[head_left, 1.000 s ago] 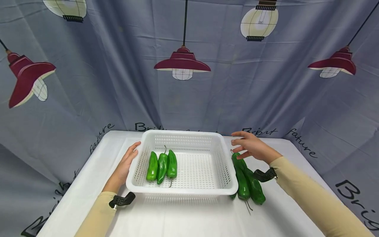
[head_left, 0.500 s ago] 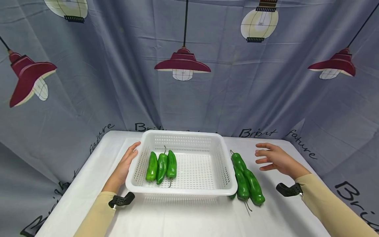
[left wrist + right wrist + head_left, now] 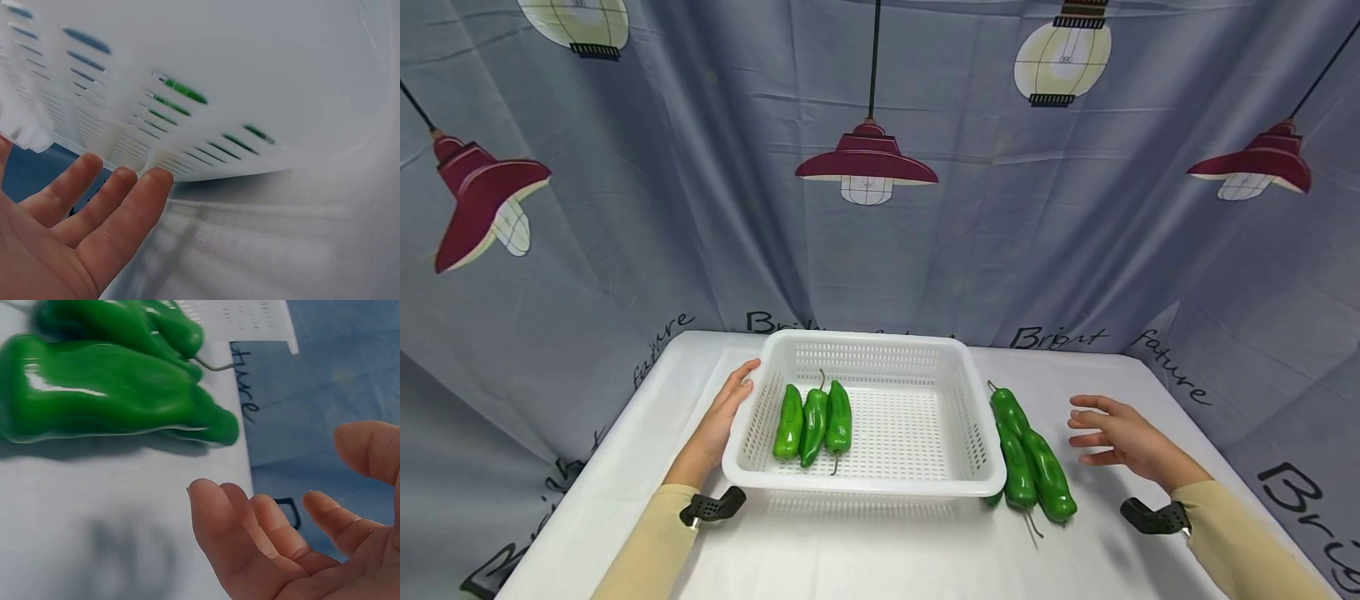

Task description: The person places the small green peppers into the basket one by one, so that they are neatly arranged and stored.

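Observation:
A white perforated plastic basket [image 3: 895, 484] stands mid-table, with three green peppers [image 3: 813, 425] side by side in its left half. My left hand [image 3: 715, 421] is at the basket's left side, its fairly straight fingertips right at the slotted outer wall [image 3: 206, 134]. Several more green peppers [image 3: 1048, 479] lie bunched against the basket's right side, one partly hidden by the rim. To the right of that bunch, my right hand [image 3: 1131, 437] hovers over the table with fingers spread and relaxed, holding nothing. In the right wrist view a large pepper [image 3: 112, 390] lies beyond the fingertips.
A white cloth covers the table [image 3: 880, 550]. Behind and on both sides hangs a blue-grey curtain [image 3: 722, 208] printed with lamps and lettering. Each wrist wears a black strap [image 3: 1153, 518].
My right hand has drawn away from over the peppers, moving right and toward the near side. The left hand, basket and peppers stay in place.

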Available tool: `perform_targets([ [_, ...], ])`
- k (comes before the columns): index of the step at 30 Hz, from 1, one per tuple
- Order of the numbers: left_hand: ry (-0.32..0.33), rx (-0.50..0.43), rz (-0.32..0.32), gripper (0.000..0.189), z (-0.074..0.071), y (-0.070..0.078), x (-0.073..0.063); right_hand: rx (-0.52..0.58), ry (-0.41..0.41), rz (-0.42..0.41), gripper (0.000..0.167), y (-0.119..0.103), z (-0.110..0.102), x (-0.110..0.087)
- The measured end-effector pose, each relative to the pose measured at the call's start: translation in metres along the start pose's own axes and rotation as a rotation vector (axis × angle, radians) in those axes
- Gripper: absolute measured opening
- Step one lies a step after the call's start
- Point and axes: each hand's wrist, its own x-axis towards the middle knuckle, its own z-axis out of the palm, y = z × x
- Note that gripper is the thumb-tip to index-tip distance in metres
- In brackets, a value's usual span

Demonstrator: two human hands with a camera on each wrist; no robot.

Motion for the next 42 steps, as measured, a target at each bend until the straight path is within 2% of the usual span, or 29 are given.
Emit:
perform_targets([
  [10, -0.009, -0.024, 0.006, 0.056, 0.001, 0.000, 0.000, 0.099, 0.011, 0.069, 0.067, 0.030, 0.024, 0.000],
  [18, -0.017, -0.019, 0.015, 0.056, 0.002, -0.001, 0.004, 0.126, 0.011, 0.067, 0.069, 0.044, 0.035, -0.002],
  [22, -0.037, -0.026, 0.043, 0.054, -0.002, -0.005, 0.005, 0.143, 0.005, 0.065, 0.071, 0.046, 0.037, -0.002],
  [32, -0.015, -0.021, 0.008, 0.057, 0.000, 0.000, 0.002, 0.105, -0.050, 0.048, 0.075, 0.041, 0.044, -0.001],
  [42, -0.005, -0.010, 0.008, 0.057, 0.001, 0.001, 0.001, 0.060, -0.034, 0.043, 0.075, 0.036, 0.051, 0.005],
])
